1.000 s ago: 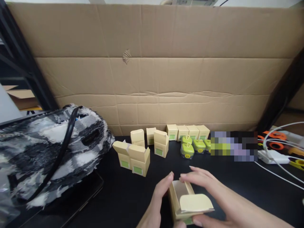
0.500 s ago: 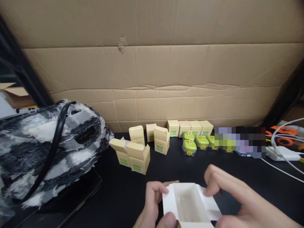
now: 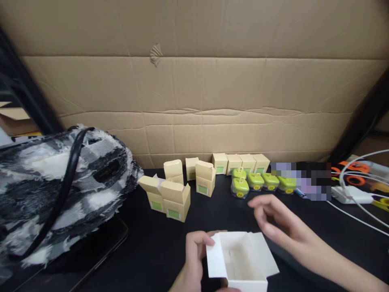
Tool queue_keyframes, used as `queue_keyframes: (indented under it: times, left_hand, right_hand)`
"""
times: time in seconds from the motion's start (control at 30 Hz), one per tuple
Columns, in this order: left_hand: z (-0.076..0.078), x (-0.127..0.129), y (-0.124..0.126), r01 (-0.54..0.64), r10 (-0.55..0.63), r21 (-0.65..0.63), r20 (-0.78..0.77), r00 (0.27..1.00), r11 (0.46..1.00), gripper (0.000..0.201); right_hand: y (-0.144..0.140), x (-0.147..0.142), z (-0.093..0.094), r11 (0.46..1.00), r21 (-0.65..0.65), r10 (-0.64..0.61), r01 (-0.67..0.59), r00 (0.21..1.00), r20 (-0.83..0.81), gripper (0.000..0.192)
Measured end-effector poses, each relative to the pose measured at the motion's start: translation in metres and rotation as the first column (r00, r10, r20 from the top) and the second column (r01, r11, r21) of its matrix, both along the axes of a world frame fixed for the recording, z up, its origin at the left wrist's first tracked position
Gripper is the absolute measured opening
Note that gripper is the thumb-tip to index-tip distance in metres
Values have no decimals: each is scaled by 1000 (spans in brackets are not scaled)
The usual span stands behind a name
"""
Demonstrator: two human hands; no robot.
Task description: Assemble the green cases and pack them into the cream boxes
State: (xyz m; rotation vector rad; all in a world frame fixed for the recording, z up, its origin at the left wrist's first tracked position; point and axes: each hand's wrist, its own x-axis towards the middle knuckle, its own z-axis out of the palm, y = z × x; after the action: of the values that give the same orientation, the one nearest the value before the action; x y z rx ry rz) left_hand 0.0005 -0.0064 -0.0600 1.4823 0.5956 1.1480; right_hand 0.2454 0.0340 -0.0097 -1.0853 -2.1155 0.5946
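My left hand (image 3: 194,259) grips a small carton (image 3: 247,285) by its left side near the bottom edge of the view. The carton's white flaps are spread and its inside shows bare white walls. My right hand (image 3: 276,225) is off the carton, above and to the right of it, fingers loosely curled and apart with nothing in them. Just beyond its fingertips stands a clear little container with a green lid (image 3: 240,186), and several like it are lined up to the right. Several beige cartons with raised lids (image 3: 178,202) stand to the left.
A row of closed beige cartons (image 3: 234,163) stands against the cardboard wall (image 3: 194,89). On the left lies a shaggy black-and-white bag (image 3: 91,174) with a black strap. White cables and a white adapter (image 3: 351,194) lie at the right, near orange-handled scissors (image 3: 354,172).
My right hand has let go of the carton's right flap and moved up toward the green-lidded containers. My left hand keeps its hold, and the right flap now stands out freely.
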Motion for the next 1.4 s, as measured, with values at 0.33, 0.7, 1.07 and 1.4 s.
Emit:
queue_keyframes:
  times: [0.33, 0.7, 1.07, 1.4]
  left_hand:
    - [-11, -2, 5, 42, -40, -59, 34, 999, 997, 43]
    - [8, -6, -4, 42, -38, -84, 49, 998, 996, 46]
    - [4, -1, -3, 62, -48, -127, 109, 993, 990, 36]
    - [15, -4, -7, 26, -26, -54, -9, 1000, 998, 41]
  right_hand:
    - [56, 9, -43, 930, 252, -314, 268, 936, 160, 45]
    - [37, 5, -16, 957, 206, -234, 205, 964, 127, 29]
    - [17, 4, 10, 967, 212, -170, 140, 977, 128, 20]
    - [-48, -22, 21, 925, 378, 69, -45, 996, -49, 27]
